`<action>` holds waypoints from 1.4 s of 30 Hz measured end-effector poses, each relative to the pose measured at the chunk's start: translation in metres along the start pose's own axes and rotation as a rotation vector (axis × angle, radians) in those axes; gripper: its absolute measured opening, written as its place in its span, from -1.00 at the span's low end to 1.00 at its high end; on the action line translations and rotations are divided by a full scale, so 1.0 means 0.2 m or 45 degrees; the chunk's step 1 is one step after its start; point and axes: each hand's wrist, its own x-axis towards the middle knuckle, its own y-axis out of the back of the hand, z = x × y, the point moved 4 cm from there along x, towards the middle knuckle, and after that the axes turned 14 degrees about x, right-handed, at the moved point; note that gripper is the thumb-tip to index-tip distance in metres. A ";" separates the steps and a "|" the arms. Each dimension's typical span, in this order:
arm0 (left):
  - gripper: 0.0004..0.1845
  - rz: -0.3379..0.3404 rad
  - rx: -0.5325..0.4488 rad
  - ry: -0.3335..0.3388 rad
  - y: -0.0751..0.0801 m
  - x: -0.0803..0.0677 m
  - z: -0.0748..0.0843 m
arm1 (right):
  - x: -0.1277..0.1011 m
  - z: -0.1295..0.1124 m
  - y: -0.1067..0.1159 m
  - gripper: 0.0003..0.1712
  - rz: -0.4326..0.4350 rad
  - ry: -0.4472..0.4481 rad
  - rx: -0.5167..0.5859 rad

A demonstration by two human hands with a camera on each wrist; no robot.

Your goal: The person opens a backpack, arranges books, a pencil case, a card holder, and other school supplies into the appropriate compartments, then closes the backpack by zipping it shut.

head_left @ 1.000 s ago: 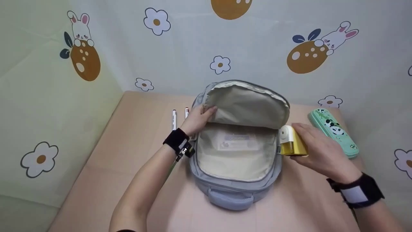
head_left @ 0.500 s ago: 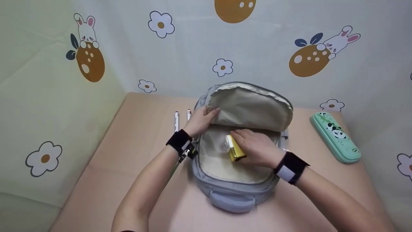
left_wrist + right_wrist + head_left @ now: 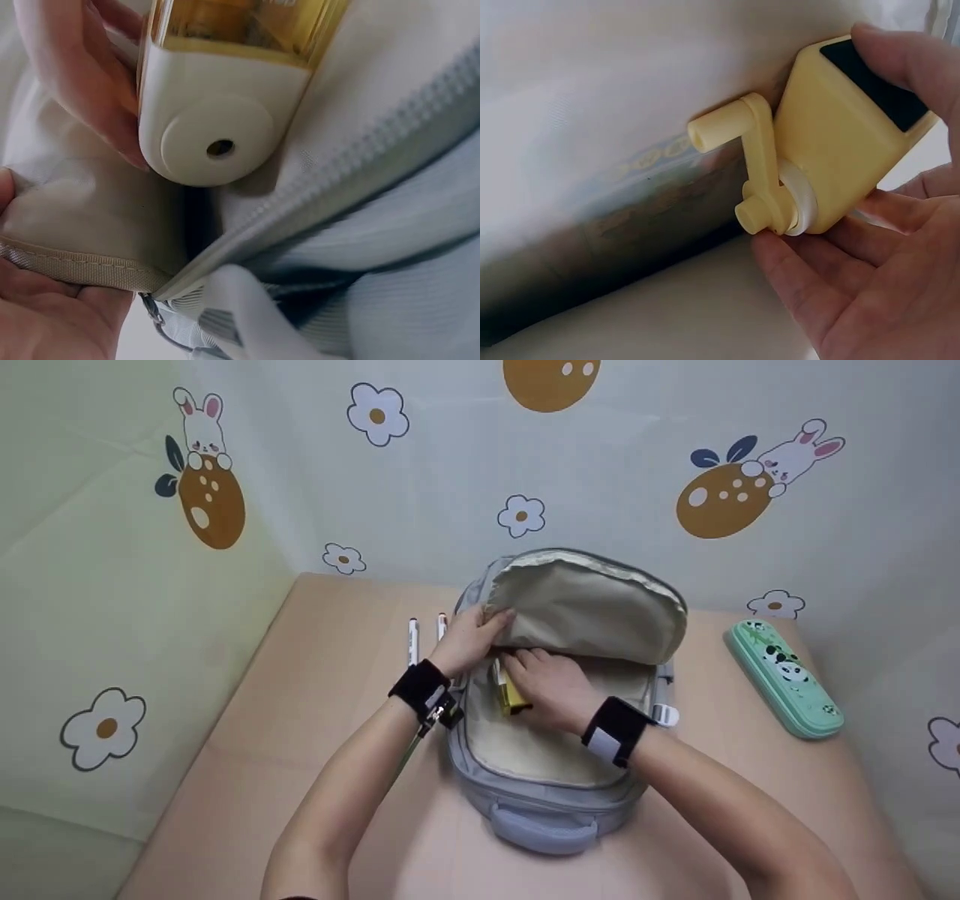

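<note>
Gripping the small yellow plastic crank pencil sharpener [image 3: 508, 695], my right hand [image 3: 551, 690] has carried it from beside the pale blue fabric backpack [image 3: 559, 810] into the cream-lined main compartment — it now sits at the left inner wall, still held. My left hand [image 3: 469, 639] keeps pinching the raised flap [image 3: 592, 604] open. On the surface [image 3: 322, 675], the green panda pencil case [image 3: 784, 679] lies untouched; no writing is legible.

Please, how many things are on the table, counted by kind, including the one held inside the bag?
Backpack: 1
Pencil sharpener, yellow, held in the right hand: 1
Pens: 2
Pencil case, green with a panda: 1
Total: 5
</note>
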 end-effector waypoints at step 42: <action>-0.58 0.026 0.031 -0.053 0.01 0.01 0.05 | -0.03 -0.02 0.00 -0.80 0.336 0.011 -0.189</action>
